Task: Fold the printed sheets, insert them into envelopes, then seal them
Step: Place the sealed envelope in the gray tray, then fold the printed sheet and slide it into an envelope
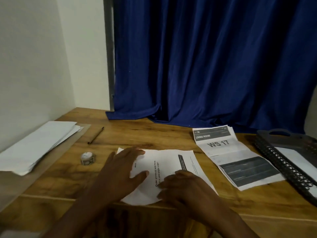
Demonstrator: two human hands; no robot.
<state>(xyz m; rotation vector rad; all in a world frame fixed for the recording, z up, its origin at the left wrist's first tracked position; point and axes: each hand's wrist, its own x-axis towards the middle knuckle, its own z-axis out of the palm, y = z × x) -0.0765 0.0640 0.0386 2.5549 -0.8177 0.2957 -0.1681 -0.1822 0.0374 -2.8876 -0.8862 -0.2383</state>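
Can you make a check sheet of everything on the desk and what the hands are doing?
Surface: wooden table.
Job's things: printed sheet under both hands; WS 17 sheets to its right; white paper stack far left.
Clutter: pen, tape roll, black tray.
Grippers: left hand flat on the sheet; right hand curled, pressing it.
Cables: nothing seen.
Surroundings: blue curtain, white wall.

On the worktop (pixel 154 134), envelopes (pixel 37 145) lay at nine o'clock of the sheet (pixel 168 167), a tray (pixel 281 152) at three.
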